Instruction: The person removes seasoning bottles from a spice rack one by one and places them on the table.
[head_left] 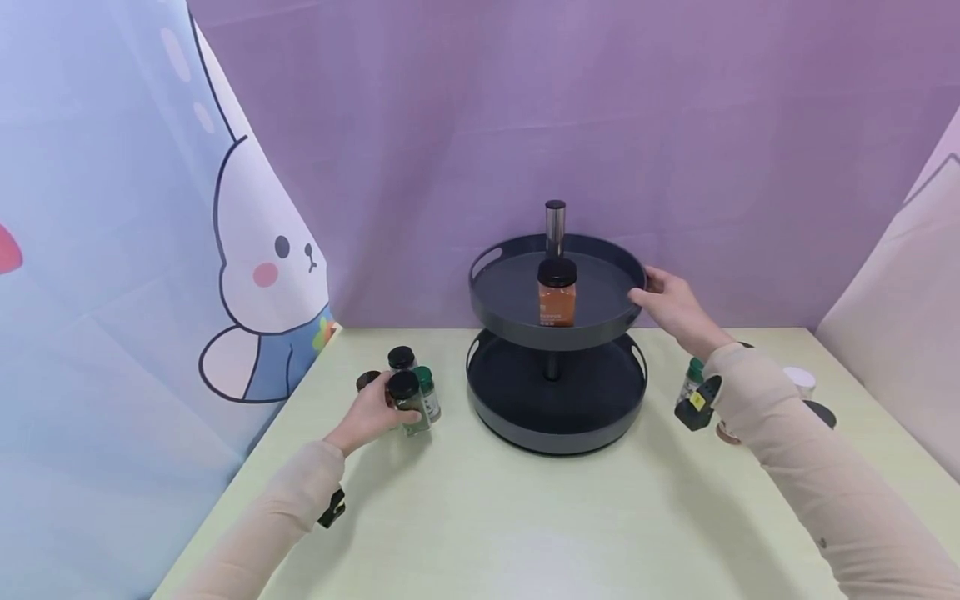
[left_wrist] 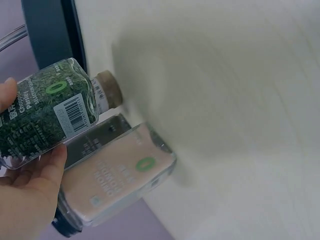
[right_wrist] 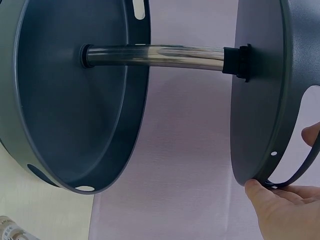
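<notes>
My left hand [head_left: 377, 414] grips a clear jar of green dried parsley [left_wrist: 50, 112] with a black cap, fingers on one side and thumb on the other. Beside it stand a green-capped jar [head_left: 428, 393], another black-capped jar [head_left: 402, 358] and a jar with a dark brown lid [head_left: 367, 380]. A pale onion powder jar [left_wrist: 117, 175] shows close by in the left wrist view. On the right, my right hand [head_left: 678, 310] holds the handle edge of the upper tier [head_left: 517, 327] of a dark two-tier round tray. An orange-filled jar [head_left: 557, 293] sits on that tier.
The lower tier [head_left: 558, 442] rests on the pale table [head_left: 480, 533], joined to the upper by a metal post [right_wrist: 165, 56]. Behind my right forearm are a green-capped jar [head_left: 693, 375], a white-lidded container [head_left: 801, 381] and a dark lid [head_left: 821, 412]. A purple cloth [head_left: 450, 167] hangs behind.
</notes>
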